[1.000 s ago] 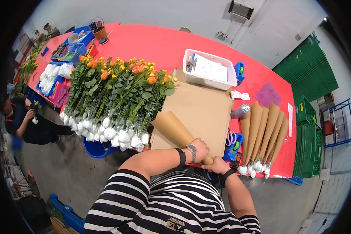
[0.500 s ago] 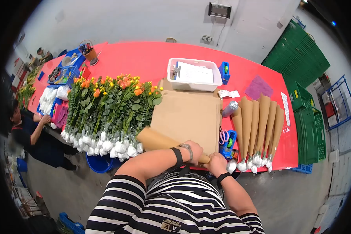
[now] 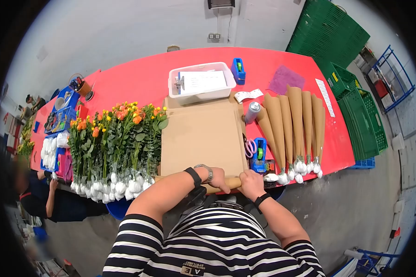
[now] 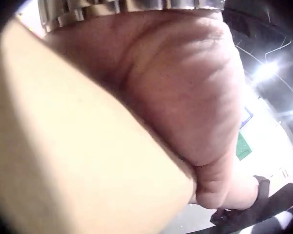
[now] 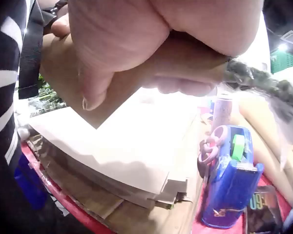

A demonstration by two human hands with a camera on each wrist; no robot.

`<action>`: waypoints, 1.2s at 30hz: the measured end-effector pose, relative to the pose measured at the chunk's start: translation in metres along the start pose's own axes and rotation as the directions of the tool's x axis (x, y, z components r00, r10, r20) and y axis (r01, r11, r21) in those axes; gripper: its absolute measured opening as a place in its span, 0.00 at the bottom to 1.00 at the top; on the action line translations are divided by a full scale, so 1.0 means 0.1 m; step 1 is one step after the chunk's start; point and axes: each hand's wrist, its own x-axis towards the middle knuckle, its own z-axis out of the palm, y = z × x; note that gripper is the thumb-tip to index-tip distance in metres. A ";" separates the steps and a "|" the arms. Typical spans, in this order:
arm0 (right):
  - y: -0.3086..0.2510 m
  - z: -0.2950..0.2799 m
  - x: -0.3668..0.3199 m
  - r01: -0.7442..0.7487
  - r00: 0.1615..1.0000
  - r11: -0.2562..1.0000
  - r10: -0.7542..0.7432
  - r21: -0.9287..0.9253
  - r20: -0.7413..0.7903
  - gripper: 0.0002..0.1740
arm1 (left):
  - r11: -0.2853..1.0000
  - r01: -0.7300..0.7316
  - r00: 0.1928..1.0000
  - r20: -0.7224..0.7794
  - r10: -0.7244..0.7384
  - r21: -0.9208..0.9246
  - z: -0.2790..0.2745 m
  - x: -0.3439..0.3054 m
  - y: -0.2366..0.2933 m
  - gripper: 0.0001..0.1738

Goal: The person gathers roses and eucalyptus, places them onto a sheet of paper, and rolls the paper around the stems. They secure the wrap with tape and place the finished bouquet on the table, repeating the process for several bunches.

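Both hands grip a brown paper cone at the table's front edge. My left hand has its fingers around the cone's middle; in the left wrist view the palm lies against the blurred paper. Toward the narrow end, my right hand curls round the paper; in the right wrist view the hand wraps the roll, and clear-wrapped stems stick out past it. Flat brown sheets lie stacked just beyond the hands. The cone's wide end is mostly hidden behind the left forearm.
Flower bunches with white-wrapped ends lie left of the sheets. On the right are several finished cones, a blue tape dispenser, pink scissors and a spray can. Behind stands a white bin. Another person is at far left.
The cone has swung from slanting up-left to nearly level along the table edge, its wide end lowered behind the left forearm. Both hands keep hold. The head view has shifted right.
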 end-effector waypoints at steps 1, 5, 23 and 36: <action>-0.01 -0.02 0.00 0.050 0.995 0.999 -0.049 0.013 -0.090 0.19 | 0.997 0.026 0.999 0.042 -0.023 -0.072 0.00 0.02 -0.01 0.42; 0.07 0.09 0.03 -0.311 0.802 0.949 0.227 0.061 0.553 0.20 | 0.915 -0.021 0.966 -0.229 0.123 0.402 0.11 -0.02 0.12 0.39; 0.56 0.11 0.02 -0.439 0.891 0.611 0.197 0.659 0.410 0.24 | 0.849 -0.001 0.901 -0.369 0.230 0.528 0.26 -0.07 0.13 0.26; 1.29 0.85 0.03 -0.567 0.513 0.343 0.858 0.749 -0.005 0.19 | 0.940 0.333 0.821 -0.514 -0.248 0.077 0.38 -0.71 -0.16 0.23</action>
